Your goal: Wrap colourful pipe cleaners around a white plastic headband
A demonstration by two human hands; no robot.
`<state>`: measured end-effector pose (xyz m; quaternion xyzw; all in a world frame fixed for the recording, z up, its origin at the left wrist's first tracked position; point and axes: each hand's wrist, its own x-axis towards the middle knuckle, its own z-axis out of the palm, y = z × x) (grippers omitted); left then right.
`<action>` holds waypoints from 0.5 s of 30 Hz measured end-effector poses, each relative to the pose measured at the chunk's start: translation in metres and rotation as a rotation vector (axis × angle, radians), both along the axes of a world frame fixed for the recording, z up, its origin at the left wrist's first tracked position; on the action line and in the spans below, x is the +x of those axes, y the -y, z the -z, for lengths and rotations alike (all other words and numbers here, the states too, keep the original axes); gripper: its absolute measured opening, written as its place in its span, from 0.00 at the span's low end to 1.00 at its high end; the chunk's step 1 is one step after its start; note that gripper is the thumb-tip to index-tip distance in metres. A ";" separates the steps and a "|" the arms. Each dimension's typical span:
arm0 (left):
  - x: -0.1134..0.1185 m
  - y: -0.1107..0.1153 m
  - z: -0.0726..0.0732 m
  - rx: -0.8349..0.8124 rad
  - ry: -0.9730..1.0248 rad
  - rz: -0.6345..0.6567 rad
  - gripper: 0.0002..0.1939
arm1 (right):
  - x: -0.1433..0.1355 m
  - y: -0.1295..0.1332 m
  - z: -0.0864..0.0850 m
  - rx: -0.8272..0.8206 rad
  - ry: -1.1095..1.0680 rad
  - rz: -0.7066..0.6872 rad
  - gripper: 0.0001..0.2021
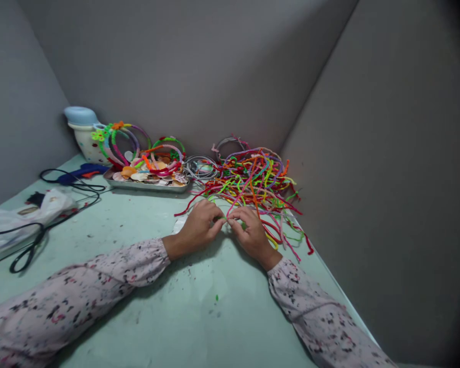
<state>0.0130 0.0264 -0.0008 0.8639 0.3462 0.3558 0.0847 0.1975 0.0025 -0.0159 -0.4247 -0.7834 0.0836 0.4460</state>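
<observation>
Over the middle of the table, my left hand (201, 225) and my right hand (252, 234) meet fingertip to fingertip. Both are closed in a pinch on a pipe cleaner. A small green bit shows between the fingertips, and a pink pipe cleaner (240, 197) rises from the same spot toward the upper right. Whether the two are joined is too small to tell. Just beyond my hands lies a tangled heap of pipe cleaners (266, 176) in many colours. An orange strand (255, 199) stands out of it behind my right hand.
A metal tray (149, 187) holds shells and several fuzzy, colourful hoops. Beside it lies a coil of grey wire (201, 167). A spotted container with a blue lid (82, 117) stands at back left. Black cable (42, 232) and a white plastic bag (53, 207) lie left. Walls border the table.
</observation>
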 end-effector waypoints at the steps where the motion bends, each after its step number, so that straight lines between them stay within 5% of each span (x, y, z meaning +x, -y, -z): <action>1: 0.000 0.000 0.000 -0.003 0.003 -0.001 0.06 | 0.000 0.000 0.000 0.002 -0.002 0.009 0.04; 15: 0.000 0.000 0.000 0.016 -0.016 0.002 0.06 | -0.001 0.001 -0.001 -0.035 -0.036 -0.006 0.05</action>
